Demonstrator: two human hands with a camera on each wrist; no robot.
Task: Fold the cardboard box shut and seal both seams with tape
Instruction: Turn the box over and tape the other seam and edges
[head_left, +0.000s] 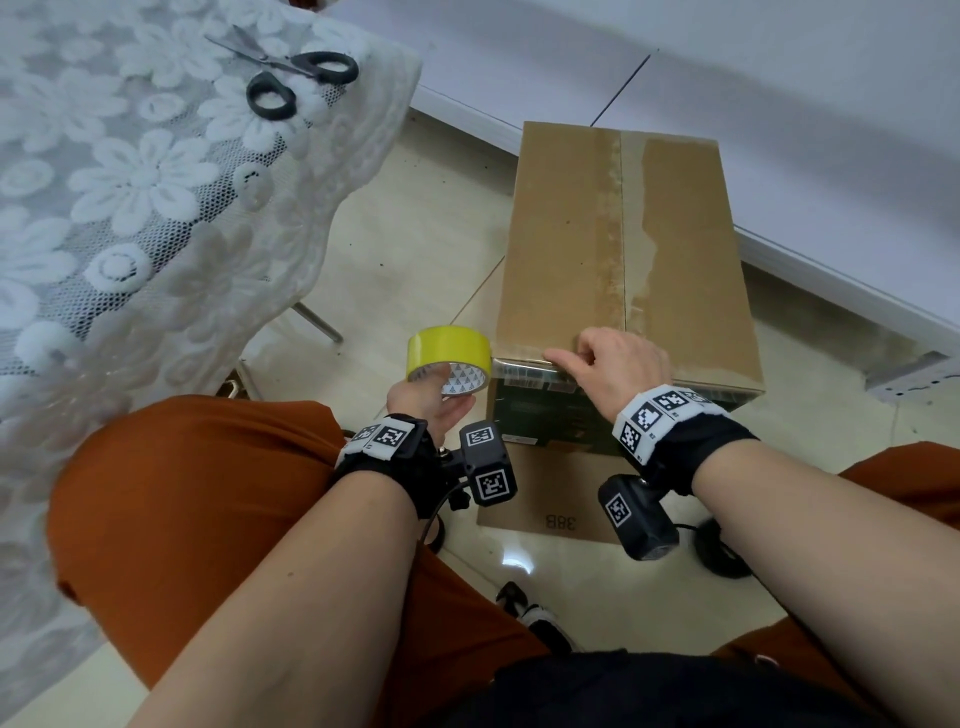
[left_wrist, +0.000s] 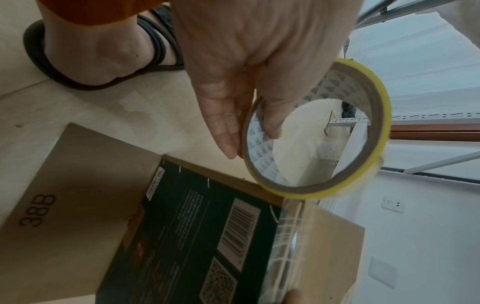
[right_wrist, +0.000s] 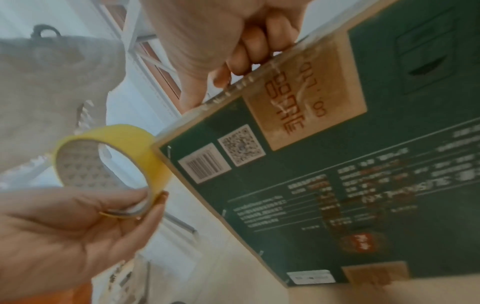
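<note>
The cardboard box (head_left: 623, 244) stands on the tiled floor (head_left: 415, 249) in front of the seated person, its top flaps folded down and meeting along a centre seam (head_left: 622, 228) that carries dull tape residue; whether fresh tape covers that seam cannot be told from here. The step in hand appears to be taping along the near top edge — a clear strip (left_wrist: 288, 236) runs from the roll of tape (head_left: 450, 358) across the box's near left corner and along that edge. The left hand (head_left: 431, 402) holds the yellow roll just beside that corner, thumb inside the core and fingers curled round the outer rim. The right hand (head_left: 615, 364) rests on the near top edge, fingers bent and pressing the strip down onto the cardboard; it grasps nothing. Both hands are thus at the box, the roll touching or nearly touching its corner. In my judgement the next move calls for drawing the roll further round the corner under tension, smoothing the strip flat, then cutting it — the scissors (head_left: 291, 73) lie well apart on the lace-covered table (head_left: 130, 182), so one hand must let go to fetch them.
</note>
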